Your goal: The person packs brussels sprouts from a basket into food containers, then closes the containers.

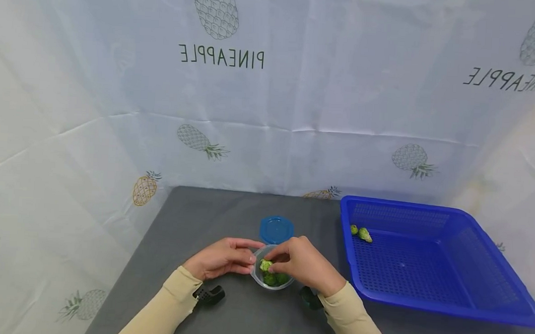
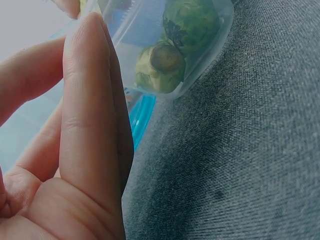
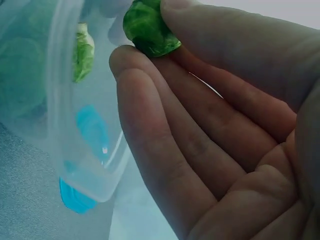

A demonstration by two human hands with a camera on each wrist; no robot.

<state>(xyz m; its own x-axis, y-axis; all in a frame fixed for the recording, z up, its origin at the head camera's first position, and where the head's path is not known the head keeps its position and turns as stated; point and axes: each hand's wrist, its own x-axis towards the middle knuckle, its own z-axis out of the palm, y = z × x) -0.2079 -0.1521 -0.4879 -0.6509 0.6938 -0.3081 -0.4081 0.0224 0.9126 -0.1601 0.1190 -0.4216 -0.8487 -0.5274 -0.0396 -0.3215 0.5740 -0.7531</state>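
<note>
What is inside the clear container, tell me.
The clear container holds green Brussels sprouts; at least two show through its wall. The right hand pinches another sprout at the opening. That hand covers part of the inside, so the full count stays hidden.

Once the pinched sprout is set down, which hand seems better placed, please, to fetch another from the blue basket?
Likely the right hand, nearer the blue basket and its sprouts; the left hand is left of the clear container.
</note>
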